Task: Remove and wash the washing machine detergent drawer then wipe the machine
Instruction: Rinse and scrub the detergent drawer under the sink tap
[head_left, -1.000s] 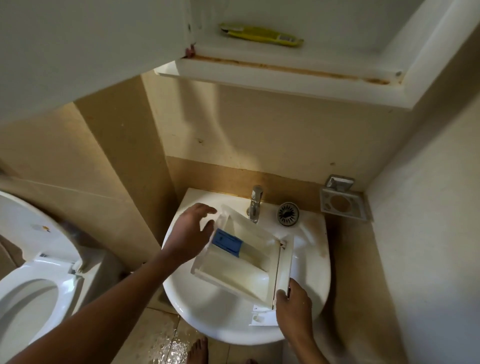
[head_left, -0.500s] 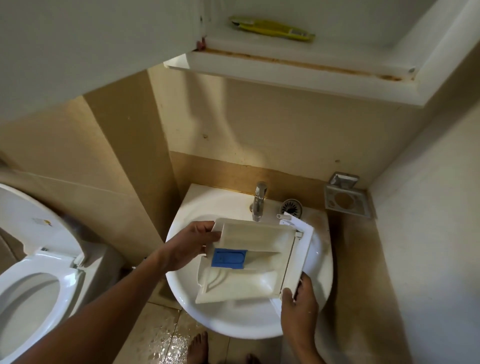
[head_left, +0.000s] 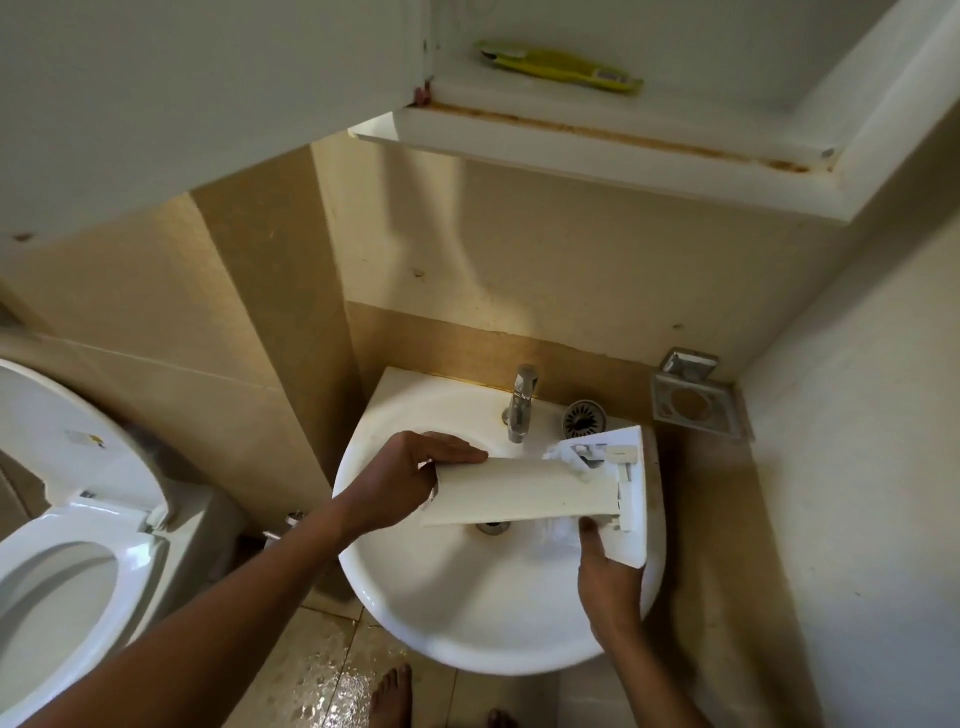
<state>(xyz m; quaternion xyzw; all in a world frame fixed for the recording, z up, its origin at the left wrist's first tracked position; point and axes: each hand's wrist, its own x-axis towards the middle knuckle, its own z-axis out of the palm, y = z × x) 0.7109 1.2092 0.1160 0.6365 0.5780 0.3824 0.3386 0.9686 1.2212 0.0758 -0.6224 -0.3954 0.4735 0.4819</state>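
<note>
Both hands grip the detergent drawer (head_left: 519, 491) over the sink (head_left: 467, 623) (tap (head_left: 521, 402) at twelve o'clock): left hand (head_left: 410, 480) its rear end, right hand (head_left: 608, 577) its front panel.

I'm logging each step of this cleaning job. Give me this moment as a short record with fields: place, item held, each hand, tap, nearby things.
place: over the sink
item held: detergent drawer, tilted so its plain side faces the camera
left hand: grips the drawer's left end
right hand: holds the front panel end
tap: no clear stream visible
nearby: toilet at left, soap holder on wall
floor: wet
</note>
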